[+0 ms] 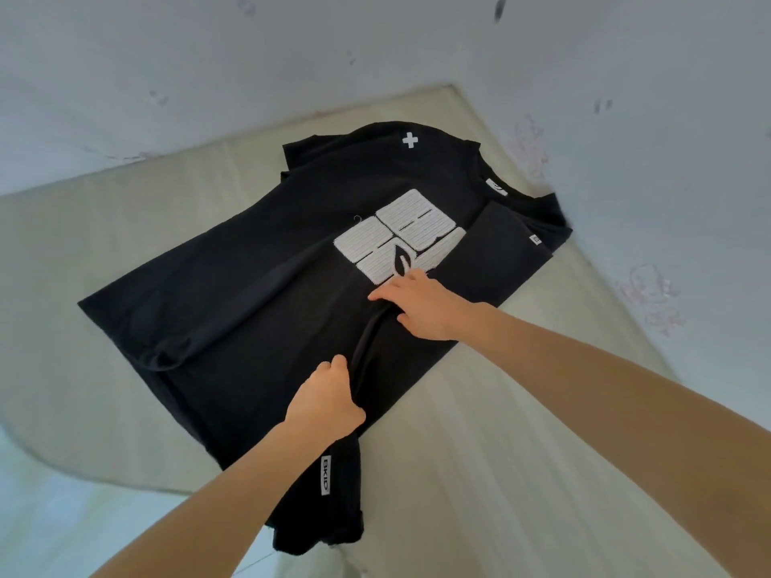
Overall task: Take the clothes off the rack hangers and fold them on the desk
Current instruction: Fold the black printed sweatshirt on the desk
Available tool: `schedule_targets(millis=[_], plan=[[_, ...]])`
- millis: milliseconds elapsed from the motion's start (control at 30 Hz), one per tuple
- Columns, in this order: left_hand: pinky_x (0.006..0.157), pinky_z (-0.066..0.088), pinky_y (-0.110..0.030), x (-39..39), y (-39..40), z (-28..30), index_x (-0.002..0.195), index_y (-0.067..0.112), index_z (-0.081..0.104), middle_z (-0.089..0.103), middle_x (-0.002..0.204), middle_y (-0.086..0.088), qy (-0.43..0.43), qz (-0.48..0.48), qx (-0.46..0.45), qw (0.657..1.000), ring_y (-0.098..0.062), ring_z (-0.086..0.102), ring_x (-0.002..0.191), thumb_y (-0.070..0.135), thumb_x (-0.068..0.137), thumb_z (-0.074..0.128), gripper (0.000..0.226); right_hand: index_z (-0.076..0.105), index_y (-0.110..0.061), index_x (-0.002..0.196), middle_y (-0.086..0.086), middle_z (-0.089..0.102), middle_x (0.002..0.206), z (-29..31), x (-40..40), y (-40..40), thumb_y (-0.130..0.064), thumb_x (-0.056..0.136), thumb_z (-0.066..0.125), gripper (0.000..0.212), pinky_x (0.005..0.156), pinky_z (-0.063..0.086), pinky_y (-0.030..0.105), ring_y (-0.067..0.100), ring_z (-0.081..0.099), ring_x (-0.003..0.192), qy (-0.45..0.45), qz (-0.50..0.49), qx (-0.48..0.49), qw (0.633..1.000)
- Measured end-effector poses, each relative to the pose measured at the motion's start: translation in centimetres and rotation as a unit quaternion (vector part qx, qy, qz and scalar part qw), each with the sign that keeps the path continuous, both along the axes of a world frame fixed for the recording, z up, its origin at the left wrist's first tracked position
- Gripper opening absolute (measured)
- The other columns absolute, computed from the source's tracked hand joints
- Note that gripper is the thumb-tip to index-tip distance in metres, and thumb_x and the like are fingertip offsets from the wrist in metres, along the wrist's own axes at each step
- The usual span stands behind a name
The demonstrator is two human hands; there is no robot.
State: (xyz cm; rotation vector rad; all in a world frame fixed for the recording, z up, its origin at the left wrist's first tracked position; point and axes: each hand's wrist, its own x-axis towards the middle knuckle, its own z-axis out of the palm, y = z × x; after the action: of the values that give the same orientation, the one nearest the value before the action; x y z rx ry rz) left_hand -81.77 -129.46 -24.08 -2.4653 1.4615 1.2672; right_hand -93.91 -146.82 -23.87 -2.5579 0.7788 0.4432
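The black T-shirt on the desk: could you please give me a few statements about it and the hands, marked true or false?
1. The black cotton T-shirt with a white block print lies spread on the pale beige desk surface. True.
2. The left hand grips a fold of the fabric. True.
3. The right hand is lifted clear of the shirt. False: it rests on the shirt below the print.
4. A white plus sign marks one sleeve. True.
5. The shirt hangs on a hanger. False: it lies flat.
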Motion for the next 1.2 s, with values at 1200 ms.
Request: schedule_targets(millis=[1200], plan=[[0.089,0.051,-0.031,5.8,-2.9,0.1,0.14,0.022,0.039,0.048,0.132,0.0,-0.047,-0.039,-0.086,0.994,-0.015,0.054,0.111,0.026,0.096,0.055,0.047,0.058,-0.012,0.122,0.013,0.054,0.12,1.2,-6.3,-6.0,-0.023,0.097,0.049,0.029,0.093,0.043,0.043,0.035,0.048,0.114,-0.019,-0.315,-0.14,0.938]])
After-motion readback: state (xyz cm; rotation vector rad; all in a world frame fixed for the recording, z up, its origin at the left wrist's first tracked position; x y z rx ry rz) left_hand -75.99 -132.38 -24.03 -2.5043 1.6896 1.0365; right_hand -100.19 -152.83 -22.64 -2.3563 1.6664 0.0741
